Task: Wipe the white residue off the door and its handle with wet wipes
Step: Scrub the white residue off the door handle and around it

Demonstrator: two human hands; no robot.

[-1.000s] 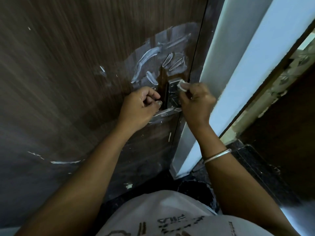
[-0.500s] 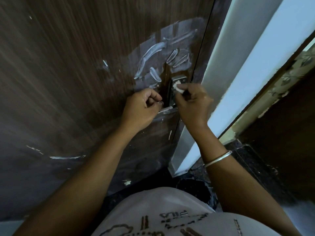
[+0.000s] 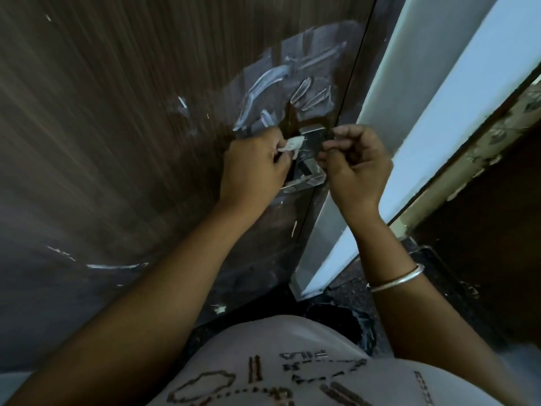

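Door: the dark wood-grain door [image 3: 117, 112] fills the left and centre of the view, and its right edge meets a white frame [image 3: 439, 98].
Residue: white residue [image 3: 269, 80] lies in thick smears above the handle; thinner streaks run low on the left of the panel, and there are small flecks below the handle.
Handle: the metal lever handle [image 3: 304, 178] and its back plate [image 3: 314, 139] sit at the door's right edge, between the two hands.
Wet wipe: a crumpled white wet wipe [image 3: 292, 145] is pressed to the left side of the plate.
Left hand: the left hand [image 3: 251, 168] pinches the wipe in curled fingers, over the lever's left part.
Right hand: the right hand [image 3: 357, 168] has its fingers curled at the plate's right edge; it is unclear whether it holds anything.
Wrist: a silver bangle [image 3: 395, 278] circles the right forearm.
Below: a pale printed shirt [image 3: 278, 361] shows above a dark speckled floor [image 3: 439, 273].
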